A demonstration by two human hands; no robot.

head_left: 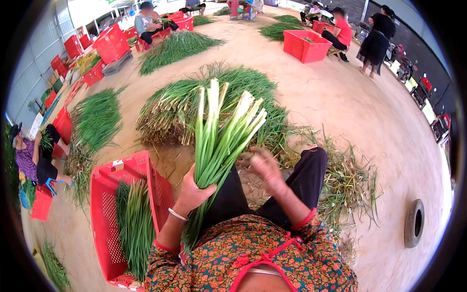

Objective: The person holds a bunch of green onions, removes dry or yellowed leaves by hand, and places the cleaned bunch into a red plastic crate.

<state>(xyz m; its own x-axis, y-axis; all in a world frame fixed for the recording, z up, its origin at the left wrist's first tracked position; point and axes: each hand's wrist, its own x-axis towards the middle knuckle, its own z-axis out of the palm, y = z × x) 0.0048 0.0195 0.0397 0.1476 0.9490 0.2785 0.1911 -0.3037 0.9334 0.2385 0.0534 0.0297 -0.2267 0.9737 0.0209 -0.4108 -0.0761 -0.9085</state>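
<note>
My left hand is closed around a bunch of green onions, their pale trimmed ends pointing up and away from me. The green tops hang down over my lap. Just right of the bunch, my right hand is raised, its fingers smeared by motion, so I cannot see whether they hold anything. Beyond both hands lies a large heap of green onions with brown, soil-covered roots. At my left side stands a red plastic crate, with cleaned green onions laid inside it.
Stripped leaves and scraps litter the floor by my right knee. A tyre lies farther right. More onion heaps and red crates stand beyond, among several seated people. One person in black stands at the far right.
</note>
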